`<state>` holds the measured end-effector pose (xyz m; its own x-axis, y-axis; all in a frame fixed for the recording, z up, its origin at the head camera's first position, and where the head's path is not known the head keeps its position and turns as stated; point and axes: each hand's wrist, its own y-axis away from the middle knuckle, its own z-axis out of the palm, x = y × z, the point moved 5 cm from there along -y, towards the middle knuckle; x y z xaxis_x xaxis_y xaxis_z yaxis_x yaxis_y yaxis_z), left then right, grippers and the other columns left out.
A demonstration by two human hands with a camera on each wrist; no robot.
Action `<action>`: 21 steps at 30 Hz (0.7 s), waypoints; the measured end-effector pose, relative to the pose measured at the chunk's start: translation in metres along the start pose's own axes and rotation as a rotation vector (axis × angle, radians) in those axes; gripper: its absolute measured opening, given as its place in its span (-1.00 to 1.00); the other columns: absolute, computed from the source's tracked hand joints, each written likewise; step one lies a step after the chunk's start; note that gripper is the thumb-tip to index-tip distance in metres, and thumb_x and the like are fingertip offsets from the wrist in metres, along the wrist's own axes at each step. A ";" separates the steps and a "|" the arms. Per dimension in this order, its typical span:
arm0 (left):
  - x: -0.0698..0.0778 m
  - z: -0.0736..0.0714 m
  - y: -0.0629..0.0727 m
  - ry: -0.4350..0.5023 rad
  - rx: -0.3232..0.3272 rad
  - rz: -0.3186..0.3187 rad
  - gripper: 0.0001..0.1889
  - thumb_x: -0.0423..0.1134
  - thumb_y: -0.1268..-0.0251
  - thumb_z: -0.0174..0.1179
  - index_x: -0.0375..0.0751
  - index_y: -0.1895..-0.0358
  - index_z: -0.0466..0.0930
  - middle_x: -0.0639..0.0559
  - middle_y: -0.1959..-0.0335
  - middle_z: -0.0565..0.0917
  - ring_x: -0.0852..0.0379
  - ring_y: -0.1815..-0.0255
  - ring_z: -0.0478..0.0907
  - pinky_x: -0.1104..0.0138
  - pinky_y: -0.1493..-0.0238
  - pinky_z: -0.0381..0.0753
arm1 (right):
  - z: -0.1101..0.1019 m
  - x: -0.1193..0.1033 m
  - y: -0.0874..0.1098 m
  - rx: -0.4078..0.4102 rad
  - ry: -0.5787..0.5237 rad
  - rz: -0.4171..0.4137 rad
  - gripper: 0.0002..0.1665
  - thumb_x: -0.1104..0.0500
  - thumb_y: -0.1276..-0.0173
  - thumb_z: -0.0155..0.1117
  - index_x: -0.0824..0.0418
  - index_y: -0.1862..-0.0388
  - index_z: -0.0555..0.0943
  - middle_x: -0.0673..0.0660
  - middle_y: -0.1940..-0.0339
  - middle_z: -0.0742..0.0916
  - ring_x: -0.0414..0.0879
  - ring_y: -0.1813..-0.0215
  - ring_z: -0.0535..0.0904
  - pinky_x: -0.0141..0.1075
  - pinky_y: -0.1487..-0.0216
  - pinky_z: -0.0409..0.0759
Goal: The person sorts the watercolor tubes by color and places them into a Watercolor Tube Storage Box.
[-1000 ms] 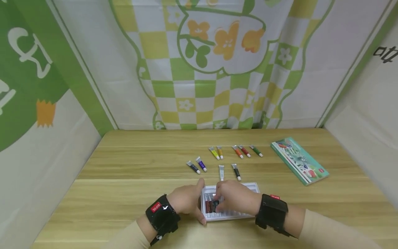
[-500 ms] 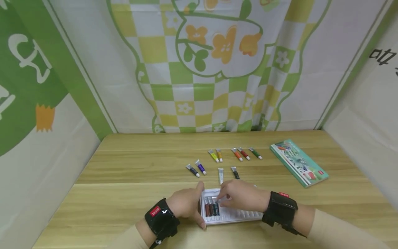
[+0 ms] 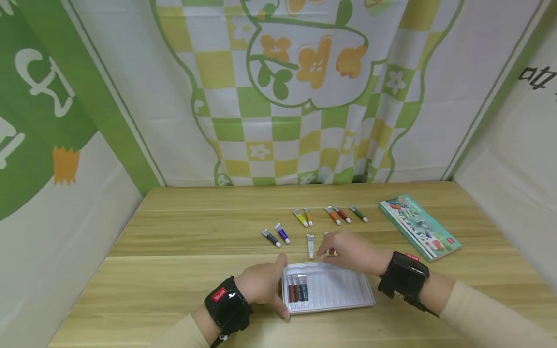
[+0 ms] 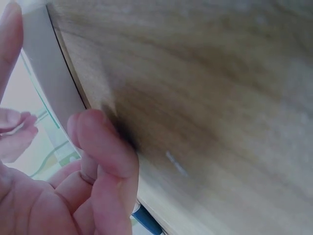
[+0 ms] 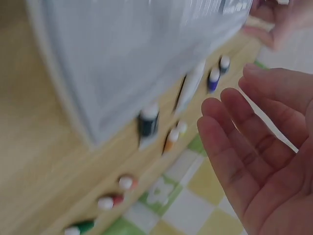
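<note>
A white plastic paint tray [image 3: 339,292] lies on the table, with a reddish-brown paint tube [image 3: 292,291], a dark brown paint tube [image 3: 298,291] and a dark blue-green paint tube [image 3: 304,291] side by side at its left end. My left hand [image 3: 260,282] holds that end, thumb at the near corner and a finger at the far one. Over the tray's far edge hovers my right hand [image 3: 354,252], fingers loosely bent and nothing between them. It mostly hides a black paint tube [image 5: 148,121] in the head view. Beside it lies a white paint tube [image 3: 311,246].
Farther back lie a dark blue tube [image 3: 271,238], a violet tube [image 3: 282,233], a yellow tube [image 3: 300,217], an ochre tube [image 3: 308,217], an orange tube [image 3: 333,215], a red tube [image 3: 342,214] and a green tube [image 3: 359,213]. A teal illustrated box [image 3: 419,227] lies at right.
My right hand has left the dark blue-green tube in the tray and moved right and away from me, towards the black tube. My left hand keeps its place on the tray.
</note>
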<state>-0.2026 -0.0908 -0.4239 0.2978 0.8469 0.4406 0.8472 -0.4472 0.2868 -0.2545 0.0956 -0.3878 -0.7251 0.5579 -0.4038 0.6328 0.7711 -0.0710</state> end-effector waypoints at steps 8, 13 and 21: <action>-0.001 0.000 -0.001 -0.001 -0.017 -0.022 0.04 0.06 0.43 0.74 -0.21 -0.20 0.29 -0.16 0.20 0.70 0.08 0.34 0.58 0.22 0.31 0.58 | -0.032 0.056 -0.003 0.030 0.054 0.222 -0.64 0.38 -0.35 0.35 0.35 -0.12 0.69 0.14 0.19 0.76 -0.03 0.18 0.68 -0.18 0.19 0.66; -0.002 0.000 -0.001 -0.005 -0.017 -0.031 0.06 0.06 0.44 0.75 -0.22 -0.22 0.30 -0.18 0.17 0.71 0.05 0.30 0.61 0.20 0.28 0.59 | -0.049 0.082 -0.004 0.049 0.062 0.287 -0.62 0.43 -0.34 0.33 0.40 -0.14 0.68 0.25 0.15 0.77 0.08 0.13 0.69 -0.08 0.14 0.65; 0.000 0.001 -0.004 -0.016 -0.018 -0.035 0.14 0.07 0.45 0.75 -0.24 -0.30 0.27 -0.22 0.08 0.71 -0.04 0.20 0.67 0.17 0.21 0.62 | -0.055 0.122 -0.004 0.044 0.006 0.417 -0.58 0.43 -0.32 0.33 0.54 -0.15 0.61 0.41 0.09 0.74 0.25 0.05 0.68 0.01 0.06 0.65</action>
<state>-0.2054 -0.0885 -0.4255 0.2752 0.8664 0.4166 0.8493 -0.4222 0.3171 -0.3606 0.1772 -0.3865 -0.4059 0.8212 -0.4010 0.8834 0.4650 0.0580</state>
